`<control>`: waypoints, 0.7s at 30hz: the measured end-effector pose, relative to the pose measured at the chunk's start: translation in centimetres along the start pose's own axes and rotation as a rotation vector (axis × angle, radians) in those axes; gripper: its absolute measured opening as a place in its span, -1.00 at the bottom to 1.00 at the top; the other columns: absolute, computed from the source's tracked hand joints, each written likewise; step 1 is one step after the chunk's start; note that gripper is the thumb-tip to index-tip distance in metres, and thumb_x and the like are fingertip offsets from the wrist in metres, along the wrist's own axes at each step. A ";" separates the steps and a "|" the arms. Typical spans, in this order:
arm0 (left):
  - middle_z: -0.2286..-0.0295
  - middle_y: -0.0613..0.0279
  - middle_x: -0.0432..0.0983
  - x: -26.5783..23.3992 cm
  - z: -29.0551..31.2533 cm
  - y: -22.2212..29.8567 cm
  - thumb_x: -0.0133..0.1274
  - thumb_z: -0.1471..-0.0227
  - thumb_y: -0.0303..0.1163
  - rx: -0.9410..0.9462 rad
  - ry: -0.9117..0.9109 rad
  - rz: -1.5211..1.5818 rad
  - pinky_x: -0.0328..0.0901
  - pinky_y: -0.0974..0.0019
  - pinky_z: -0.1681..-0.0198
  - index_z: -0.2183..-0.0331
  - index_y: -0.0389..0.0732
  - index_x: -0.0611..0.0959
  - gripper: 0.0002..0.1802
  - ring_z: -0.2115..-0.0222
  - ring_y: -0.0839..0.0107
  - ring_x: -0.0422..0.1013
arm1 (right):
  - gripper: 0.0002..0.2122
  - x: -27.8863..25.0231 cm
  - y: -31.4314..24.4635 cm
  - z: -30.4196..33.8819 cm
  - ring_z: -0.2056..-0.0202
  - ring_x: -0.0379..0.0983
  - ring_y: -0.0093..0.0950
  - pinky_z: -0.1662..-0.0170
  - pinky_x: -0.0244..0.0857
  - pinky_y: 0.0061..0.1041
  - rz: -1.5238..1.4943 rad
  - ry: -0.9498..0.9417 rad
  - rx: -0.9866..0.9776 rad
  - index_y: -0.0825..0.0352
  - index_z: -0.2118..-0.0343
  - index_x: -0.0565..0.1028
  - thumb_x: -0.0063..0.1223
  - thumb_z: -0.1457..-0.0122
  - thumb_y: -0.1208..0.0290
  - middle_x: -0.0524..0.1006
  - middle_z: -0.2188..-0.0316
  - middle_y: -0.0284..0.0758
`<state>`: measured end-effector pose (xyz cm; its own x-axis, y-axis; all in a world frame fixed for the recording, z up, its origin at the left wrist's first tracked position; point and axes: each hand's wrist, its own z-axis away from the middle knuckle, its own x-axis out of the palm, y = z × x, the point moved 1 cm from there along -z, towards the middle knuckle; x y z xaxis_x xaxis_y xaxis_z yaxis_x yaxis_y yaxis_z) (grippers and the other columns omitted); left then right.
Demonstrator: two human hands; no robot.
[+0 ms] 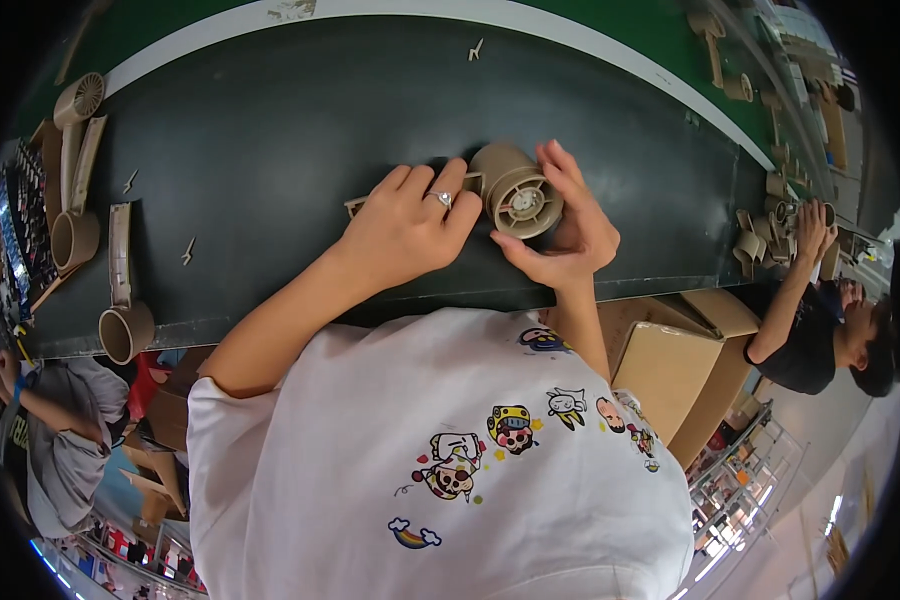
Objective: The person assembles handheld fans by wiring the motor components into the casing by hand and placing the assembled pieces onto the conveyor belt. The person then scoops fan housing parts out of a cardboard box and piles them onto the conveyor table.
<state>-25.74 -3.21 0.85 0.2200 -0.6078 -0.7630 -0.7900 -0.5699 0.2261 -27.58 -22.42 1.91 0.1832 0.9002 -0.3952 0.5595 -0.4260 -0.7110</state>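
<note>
A tan plastic handheld fan housing (505,168) lies over the dark worktop in front of me, its round head showing a spoked ring with a pale hub. My left hand (405,222), with a ring on one finger, is closed over the handle, most of which is hidden beneath it; a bit of the handle's end pokes out to the left. Around the right side of the round head curves my right hand (578,232), thumb at the lower rim and fingers at the far side, gripping it.
More tan fan housings (125,328) stand at the left, beside small light plastic pieces (188,250). Another such piece (476,49) is at the far side. Cardboard boxes (670,370) sit below the table's right edge. Co-workers are at both sides; one hand (815,232) touches parts at right.
</note>
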 end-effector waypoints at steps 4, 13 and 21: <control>0.31 0.06 0.49 0.0 0.0 0.1 0.07 0.28 -0.53 -0.021 -0.014 0.030 0.29 0.33 0.53 0.55 -0.25 0.43 -0.85 0.58 0.36 0.32 | -0.38 -0.2 -0.2 0.0 0.04 0.43 -0.14 -0.03 0.34 -0.24 0.025 -0.045 0.033 0.68 0.11 0.40 0.41 0.31 0.54 0.44 0.09 0.13; 0.42 0.05 0.53 -0.4 -0.6 -0.3 0.07 0.19 -0.50 -0.285 -0.068 0.283 0.35 0.23 0.50 0.49 -0.29 0.48 -0.88 0.56 0.22 0.45 | -0.37 -0.4 0.7 -2.6 0.07 0.49 -0.24 0.05 0.39 -0.42 0.063 -0.188 0.073 0.52 0.12 0.49 0.45 0.35 0.38 0.52 0.13 -0.02; 0.59 0.04 0.52 -1.4 -1.6 0.0 0.03 0.14 -0.48 -0.490 -0.245 0.357 0.33 0.17 0.56 0.54 -0.31 0.53 -0.91 0.59 0.13 0.47 | -0.36 -0.5 1.5 -2.2 0.00 0.43 -0.31 -0.03 0.31 -0.44 -0.097 -0.200 0.219 0.50 0.07 0.47 0.44 0.32 0.41 0.47 0.05 -0.04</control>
<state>-25.15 -3.24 2.89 -0.1905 -0.6957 -0.6926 -0.4252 -0.5774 0.6970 -25.04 -23.28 2.30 -0.0372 0.9109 -0.4109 0.3751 -0.3684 -0.8506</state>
